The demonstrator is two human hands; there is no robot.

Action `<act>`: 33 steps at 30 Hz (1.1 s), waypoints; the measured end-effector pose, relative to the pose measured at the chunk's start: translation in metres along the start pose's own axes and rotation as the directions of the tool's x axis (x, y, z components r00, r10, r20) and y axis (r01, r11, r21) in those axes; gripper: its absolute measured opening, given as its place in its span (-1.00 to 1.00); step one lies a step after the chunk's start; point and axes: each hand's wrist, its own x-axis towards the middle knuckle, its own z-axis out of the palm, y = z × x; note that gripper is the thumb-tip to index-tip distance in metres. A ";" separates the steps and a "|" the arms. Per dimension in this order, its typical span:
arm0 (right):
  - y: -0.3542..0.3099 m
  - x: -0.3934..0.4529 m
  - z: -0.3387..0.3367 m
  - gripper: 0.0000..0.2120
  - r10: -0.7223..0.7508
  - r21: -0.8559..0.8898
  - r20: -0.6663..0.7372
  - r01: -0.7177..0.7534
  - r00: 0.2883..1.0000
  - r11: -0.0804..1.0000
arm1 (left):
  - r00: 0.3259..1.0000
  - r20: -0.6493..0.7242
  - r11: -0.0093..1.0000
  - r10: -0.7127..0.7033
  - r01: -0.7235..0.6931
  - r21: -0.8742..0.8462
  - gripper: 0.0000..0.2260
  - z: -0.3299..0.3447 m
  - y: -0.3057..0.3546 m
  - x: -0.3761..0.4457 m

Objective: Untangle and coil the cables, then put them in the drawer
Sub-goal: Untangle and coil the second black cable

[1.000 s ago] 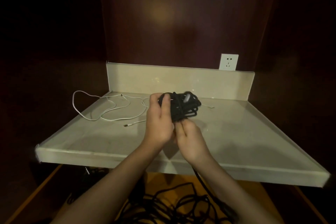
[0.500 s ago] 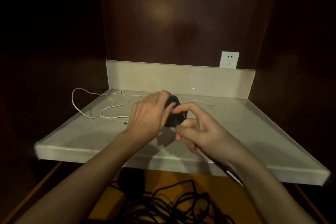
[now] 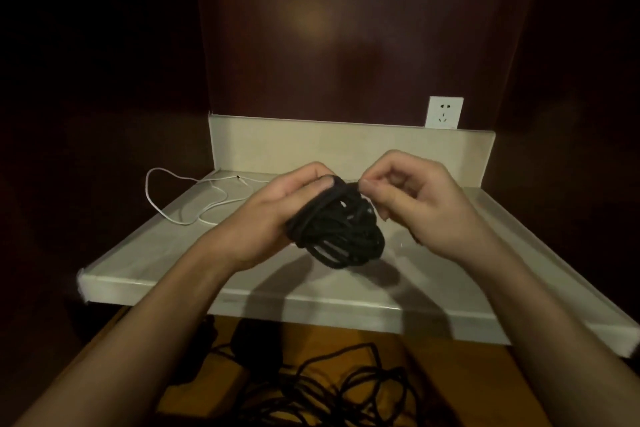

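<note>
A black cable wound into a coil hangs just above the pale stone shelf. My left hand grips the coil's left side, fingers curled over its top. My right hand pinches the coil's upper right edge between thumb and forefinger. A thin white cable lies loose and looped at the shelf's back left, partly hanging over the left edge. Below the shelf's front edge, the open wooden drawer holds loose black cables.
The shelf has a raised back wall and dark wooden panels on both sides. A white wall socket sits above the back wall at the right. A dark block-shaped object lies in the drawer's left part.
Both hands have drawn slightly apart and the black coil has turned, now showing its loops openly between them. My right hand rose to pinch the coil's top right edge.
</note>
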 end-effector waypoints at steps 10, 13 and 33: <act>0.022 -0.022 0.051 -0.84 0.025 0.224 -0.238 0.029 0.971 0.974 | 0.982 -0.165 0.752 -0.096 -0.037 -0.658 -0.73 0.027 -0.023 -0.001; 0.020 -0.020 0.049 -0.87 0.120 0.439 -0.187 -0.027 0.975 0.898 | 0.978 -0.165 0.661 -0.126 -0.041 -0.749 -0.63 0.028 -0.025 -0.001; 0.005 -0.018 0.084 -0.71 0.225 0.597 -0.292 -0.007 0.930 0.802 | 0.758 -0.650 0.987 0.052 -0.139 -0.083 -0.74 0.055 -0.030 -0.011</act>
